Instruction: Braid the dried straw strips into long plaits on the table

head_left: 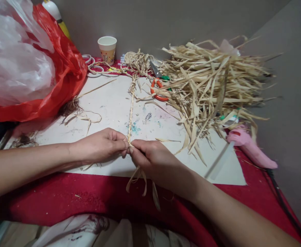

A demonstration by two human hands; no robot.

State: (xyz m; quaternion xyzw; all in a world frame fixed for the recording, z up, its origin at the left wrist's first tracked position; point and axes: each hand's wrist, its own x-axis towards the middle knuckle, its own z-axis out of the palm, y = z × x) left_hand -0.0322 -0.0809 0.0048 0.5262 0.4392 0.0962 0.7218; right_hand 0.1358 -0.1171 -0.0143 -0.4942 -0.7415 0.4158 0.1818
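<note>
A pale braid of dried leaf strips (131, 113) runs from a coiled bundle of braid (137, 61) at the back down to my two hands. My left hand (109, 145) pinches the near end of the braid from the left. Close against it, my right hand (150, 152) is closed on the same end from the right, thumb and fingertips together. Loose leaf strips (142, 178) hang below my right hand over the board's front edge. Just where each fingertip meets the strips is partly hidden.
A white board (109, 103) lies on a red cloth (62, 195). On the right are a heap of dried leaves (212, 75), orange-handled scissors (152, 91) and a pink glue gun (253, 147). A paper cup (107, 49) stands behind; a red plastic bag (70, 79) fills the left.
</note>
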